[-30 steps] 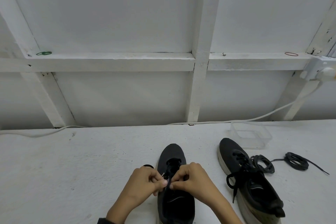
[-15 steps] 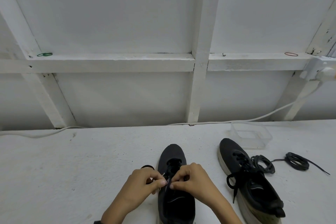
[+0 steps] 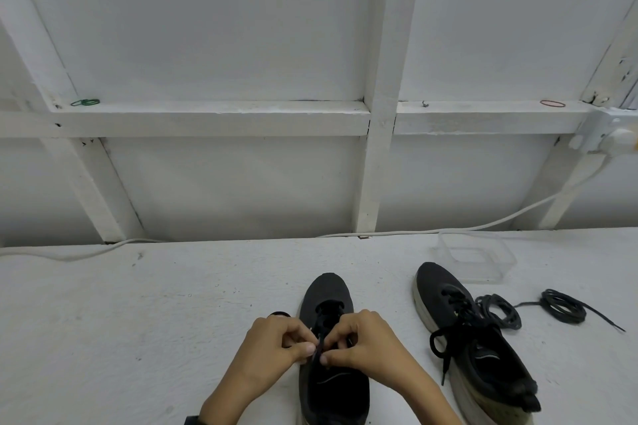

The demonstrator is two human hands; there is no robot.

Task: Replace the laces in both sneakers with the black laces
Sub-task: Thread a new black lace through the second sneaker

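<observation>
A black sneaker [image 3: 328, 293] stands toe-away at the bottom centre of the white table. My left hand [image 3: 276, 345] and my right hand [image 3: 369, 342] meet over its eyelets, both pinching a black lace [image 3: 320, 343] at the tongue. A second black sneaker [image 3: 483, 355] with a pale sole lies to the right, its black lace tied in a loose bow. Two coiled black laces lie beyond it: one coil [image 3: 500, 312] touches the shoe, the other coil [image 3: 562, 310] rests further right with an end trailing out.
A clear plastic tub [image 3: 474, 257] stands behind the right sneaker. A white cable [image 3: 448, 228] runs along the table's back edge up to a wall socket [image 3: 611, 136]. A white framed wall rises behind, with rubber bands on its ledge.
My hands have stayed over the sneaker's eyelets; the fingers shifted slightly, working the lace. Nothing else moved.
</observation>
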